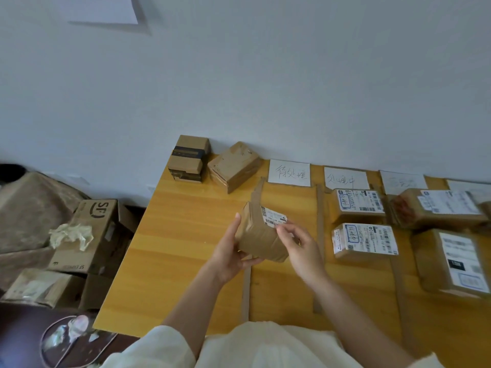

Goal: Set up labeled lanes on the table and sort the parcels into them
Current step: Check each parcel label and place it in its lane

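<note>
Between both hands a small brown parcel (pixel 261 235) hangs above the wooden table (pixel 180 248), label side tipped up, probably so it can be read. Her left hand (pixel 233 251) cradles its underside and near edge, fingers wrapped; her right hand (pixel 299 241) pinches the label corner. Just beyond her right hand, the first paper lane label (pixel 289 172) heads an unfilled lane; further right, sorted parcels (pixel 365 241) fill neighbouring lanes. Beyond her left hand wait two unsorted boxes (pixel 212 163).
</note>
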